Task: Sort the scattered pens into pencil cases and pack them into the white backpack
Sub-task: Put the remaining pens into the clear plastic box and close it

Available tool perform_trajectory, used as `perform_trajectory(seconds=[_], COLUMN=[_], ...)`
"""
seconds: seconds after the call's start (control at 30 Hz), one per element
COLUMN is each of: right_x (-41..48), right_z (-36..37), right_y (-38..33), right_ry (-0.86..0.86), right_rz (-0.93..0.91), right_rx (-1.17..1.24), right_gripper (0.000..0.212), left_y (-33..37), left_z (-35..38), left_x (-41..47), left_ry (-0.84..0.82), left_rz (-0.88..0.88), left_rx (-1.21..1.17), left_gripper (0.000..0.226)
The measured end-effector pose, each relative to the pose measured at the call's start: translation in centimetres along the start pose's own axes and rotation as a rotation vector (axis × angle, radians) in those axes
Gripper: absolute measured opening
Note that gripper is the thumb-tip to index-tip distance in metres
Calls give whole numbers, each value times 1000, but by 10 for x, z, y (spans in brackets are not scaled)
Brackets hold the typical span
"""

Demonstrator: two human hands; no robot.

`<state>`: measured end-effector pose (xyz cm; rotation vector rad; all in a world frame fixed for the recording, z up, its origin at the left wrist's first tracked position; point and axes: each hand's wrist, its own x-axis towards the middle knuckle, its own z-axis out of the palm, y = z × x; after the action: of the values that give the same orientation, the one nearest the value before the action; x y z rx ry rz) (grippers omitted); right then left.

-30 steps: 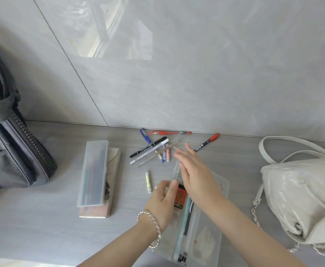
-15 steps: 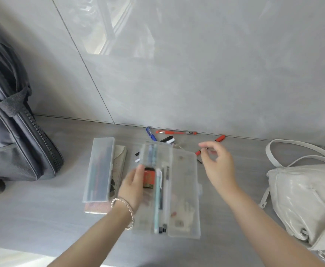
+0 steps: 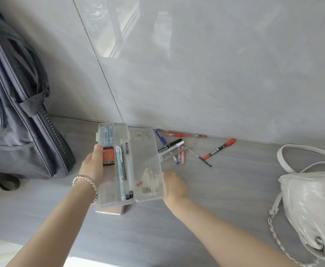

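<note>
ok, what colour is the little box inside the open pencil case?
Orange-red box, black strip marked 2B; head view.

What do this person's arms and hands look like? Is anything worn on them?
No sleeves or gloves are in view; both arms are bare. The left hand has a silvery, twisted, rope-like bracelet around its wrist. The right hand shows no bracelet or watch; it is somewhat blurred, so rings cannot be ruled out.

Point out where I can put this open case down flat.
Bare table lies between the pens and the white backpack, and along its near edge. More lies in front of the grey bag. Crowded: the wall side with the pens, and under the case held by the left hand, where another case lies.
</note>
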<state>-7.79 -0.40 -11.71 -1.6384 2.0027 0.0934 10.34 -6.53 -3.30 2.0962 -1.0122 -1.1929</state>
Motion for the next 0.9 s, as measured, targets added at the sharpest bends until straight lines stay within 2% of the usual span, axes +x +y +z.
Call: perform_trajectory(seconds=[0.17,0.27,0.37,0.43,0.57,0.63,0.8,0.9], right_x=[-1,-6,-12,-20,-35,-35,-29,-23], right_z=[-5,-12,-30,-36,-21,-8,-4,-31], right_y=[10,29,43,47,39,34,42,53], right_ry=[28,10,93,103,-85,-135,-156,-4], right_rz=[-13,6,15,16,-77,-90,35,135], right_rx=[41,152,334,339,111,63,182,437], right_gripper=[24,17,9,2,29,31,15,24], left_y=[-7,-10,-11,-15,-19,-18,-19,-20], left_z=[-2,1,5,7,7,8,8,12], left_x=[-3,-4,-7,-7,-8,-10,-15,-23], left_ry=[-5,-13,-19,-33,-35,-40,-40,-50], left_rz=[-15,-14,9,7,-12,-12,13,26], left_rx=[-5,-20,-5,-9,-22,-14,21,23], left_gripper=[57,54,49,54,58,56,59,53])
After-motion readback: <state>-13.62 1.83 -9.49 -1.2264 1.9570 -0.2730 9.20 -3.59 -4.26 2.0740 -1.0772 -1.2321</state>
